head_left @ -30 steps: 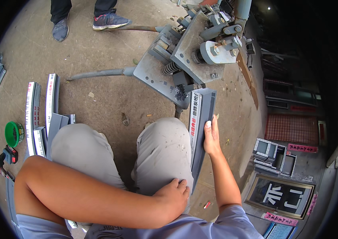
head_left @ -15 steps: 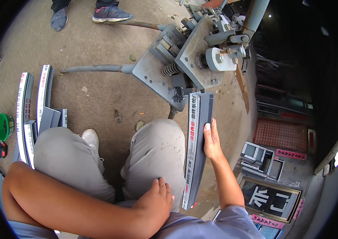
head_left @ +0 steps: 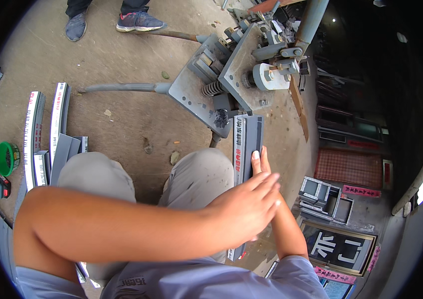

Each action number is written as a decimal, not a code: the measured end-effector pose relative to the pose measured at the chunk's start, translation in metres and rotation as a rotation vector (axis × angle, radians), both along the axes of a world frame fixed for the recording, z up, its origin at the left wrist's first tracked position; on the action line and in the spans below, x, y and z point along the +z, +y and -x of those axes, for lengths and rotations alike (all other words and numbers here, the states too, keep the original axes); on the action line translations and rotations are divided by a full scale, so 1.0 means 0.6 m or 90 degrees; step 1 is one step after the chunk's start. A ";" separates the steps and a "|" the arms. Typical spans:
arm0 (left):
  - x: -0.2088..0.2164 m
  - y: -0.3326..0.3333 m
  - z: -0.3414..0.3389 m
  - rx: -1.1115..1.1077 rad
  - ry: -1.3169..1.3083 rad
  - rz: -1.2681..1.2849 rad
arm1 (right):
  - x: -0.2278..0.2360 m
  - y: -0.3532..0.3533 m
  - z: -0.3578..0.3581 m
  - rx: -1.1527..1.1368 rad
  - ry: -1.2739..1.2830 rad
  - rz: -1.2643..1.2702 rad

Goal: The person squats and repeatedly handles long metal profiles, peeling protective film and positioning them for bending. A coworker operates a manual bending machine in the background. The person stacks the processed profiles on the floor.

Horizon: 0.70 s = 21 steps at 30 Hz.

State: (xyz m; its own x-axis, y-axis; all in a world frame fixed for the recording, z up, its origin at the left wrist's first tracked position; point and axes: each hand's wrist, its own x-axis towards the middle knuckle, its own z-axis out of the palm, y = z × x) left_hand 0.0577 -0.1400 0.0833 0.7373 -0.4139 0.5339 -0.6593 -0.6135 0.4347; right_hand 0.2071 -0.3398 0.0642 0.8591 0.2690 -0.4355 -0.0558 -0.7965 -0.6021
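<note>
Tan, concrete-like floor (head_left: 121,119) spreads beneath everything, beyond and to the left of both grips. Next in size, the grey metal press (head_left: 236,79): ahead of the right grip, thick bolted plates, a coil spring between them, pole-like legs on the floor. Grey trousers (head_left: 199,172) cover the bent knees, left of the right grip; the left forearm crosses above them. Loose profiles (head_left: 59,114), grey with white printed film, lie in a group well to the left of both grips. A framed dark panel (head_left: 338,244) with white lettering is right of the right grip, well apart. Held grey profile (head_left: 251,134): runs lengthwise beside the right knee, under the right grip's thumb, far end at the press's lower plate; whether they touch cannot be told. Left grip (head_left: 246,204): slightly blurred, fingers extended, unclenched, crossing over the profile and the right wrist; contact with either is unclear. Right grip (head_left: 261,164): partly covered by the left one, thumb on the profile's face, fingers along its right edge, clasping it. Two dark shoes (head_left: 140,22) of another person stand far ahead and to the left of the grips. Smallest noted: green bucket (head_left: 2,149) with dark contents and a power tool (head_left: 2,187) just beside it, both far left of the left grip.
</note>
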 end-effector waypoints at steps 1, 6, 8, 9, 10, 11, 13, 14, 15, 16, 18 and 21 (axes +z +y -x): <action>0.003 -0.014 -0.015 -0.045 -0.002 0.010 | 0.005 0.002 0.004 0.037 -0.027 0.052; 0.012 -0.071 -0.114 -0.132 -0.192 0.098 | 0.032 -0.012 0.020 0.311 -0.183 0.278; 0.001 -0.084 -0.181 -0.194 -0.286 0.139 | 0.030 -0.017 0.012 0.353 -0.207 0.305; -0.018 -0.084 -0.216 -0.260 -0.289 0.146 | 0.027 -0.016 0.004 0.355 -0.207 0.305; -0.057 -0.066 -0.251 -0.248 -0.261 0.179 | 0.021 -0.014 -0.003 0.348 -0.198 0.293; -0.094 -0.049 -0.277 -0.240 -0.197 0.169 | 0.014 -0.011 -0.011 0.335 -0.186 0.276; -0.132 -0.075 -0.289 -0.259 -0.199 0.055 | -0.004 -0.003 -0.017 0.313 -0.166 0.252; -0.147 -0.080 -0.295 -0.250 -0.238 0.080 | -0.009 -0.001 -0.018 0.307 -0.160 0.247; -0.158 -0.081 -0.296 -0.260 -0.244 0.080 | -0.013 0.002 -0.017 0.302 -0.156 0.243; -0.164 -0.080 -0.295 -0.240 -0.234 0.060 | -0.017 0.004 -0.017 0.300 -0.154 0.240; -0.158 -0.079 -0.286 -0.228 -0.225 0.070 | -0.019 0.005 -0.016 0.292 -0.148 0.235; -0.136 -0.063 -0.277 -0.221 -0.171 -0.015 | -0.011 0.004 -0.022 0.283 -0.130 0.226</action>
State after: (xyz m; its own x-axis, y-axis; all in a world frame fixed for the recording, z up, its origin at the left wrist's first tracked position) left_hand 0.2238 -0.1778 0.0018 0.3883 -0.6277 0.6747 -0.9160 -0.3430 0.2080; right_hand 0.2205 -0.3373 0.0575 0.7737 0.4899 -0.4017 0.4170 -0.8711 -0.2593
